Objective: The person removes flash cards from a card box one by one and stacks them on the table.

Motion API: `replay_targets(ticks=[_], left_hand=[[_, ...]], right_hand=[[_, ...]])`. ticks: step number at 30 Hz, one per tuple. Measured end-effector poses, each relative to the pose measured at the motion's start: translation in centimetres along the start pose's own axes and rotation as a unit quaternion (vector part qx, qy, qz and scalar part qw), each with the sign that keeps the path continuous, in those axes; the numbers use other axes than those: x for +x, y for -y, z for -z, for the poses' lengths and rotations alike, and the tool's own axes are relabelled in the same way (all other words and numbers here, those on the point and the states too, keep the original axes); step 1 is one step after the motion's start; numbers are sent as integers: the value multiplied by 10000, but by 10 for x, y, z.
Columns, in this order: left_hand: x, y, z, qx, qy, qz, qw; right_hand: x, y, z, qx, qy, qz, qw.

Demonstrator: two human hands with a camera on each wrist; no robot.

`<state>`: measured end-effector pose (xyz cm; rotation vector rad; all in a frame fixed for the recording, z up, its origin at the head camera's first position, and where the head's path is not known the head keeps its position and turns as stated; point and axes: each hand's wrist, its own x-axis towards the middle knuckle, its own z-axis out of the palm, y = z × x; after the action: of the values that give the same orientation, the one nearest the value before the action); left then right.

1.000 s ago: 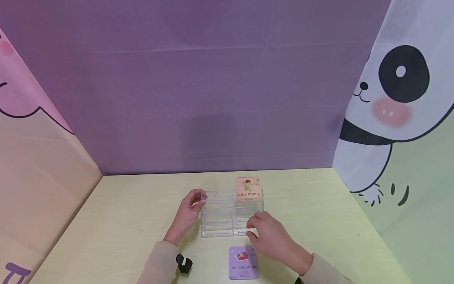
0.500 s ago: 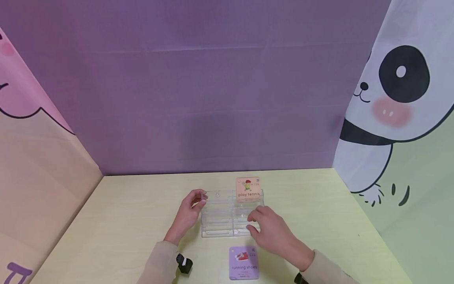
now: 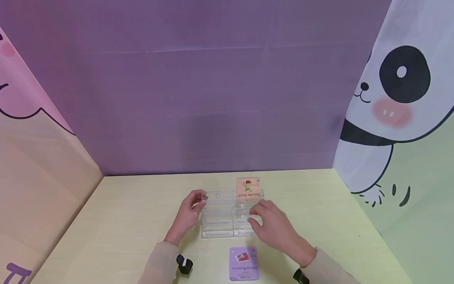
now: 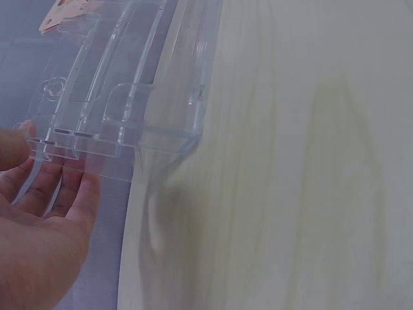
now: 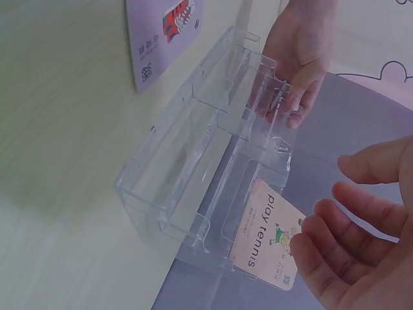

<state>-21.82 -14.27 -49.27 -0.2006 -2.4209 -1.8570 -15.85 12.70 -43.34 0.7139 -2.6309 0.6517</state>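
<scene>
At left, left hand (image 3: 188, 215): pinches the left end of the clear rack (image 3: 232, 217), which runs left to right
Purple card (image 3: 244, 263): near side
Orange card (image 3: 248, 189): in the rack's far right slot
Right hand (image 3: 276, 227): fingers loosely curved, holding nothing — orange card just far of them
</scene>
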Motion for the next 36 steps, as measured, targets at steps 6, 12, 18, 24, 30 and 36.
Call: replay_targets(ticks=[6,12,18,24,30,36], left_hand=[[1,4,0,14,-34,-8,10000],[-6,-10,0,17,-24,-61,10000],[-15,-33,1,123,34,12,9999],[-14,-32,1,105,38,28,9999],[-15,-33,1,81,35,-73,9999],[-12,-28,1,95,-6,20,10000]], right_hand=[[4,0,4,41,-201,20,9998],[7,-3,7,57,-403,79,9991],[12,-4,9,131,-594,51,9981],[17,-5,9,149,-788,103,9967],[22,-6,9,271,-973,150,9948],[26,-8,9,326,-1050,102,9939]])
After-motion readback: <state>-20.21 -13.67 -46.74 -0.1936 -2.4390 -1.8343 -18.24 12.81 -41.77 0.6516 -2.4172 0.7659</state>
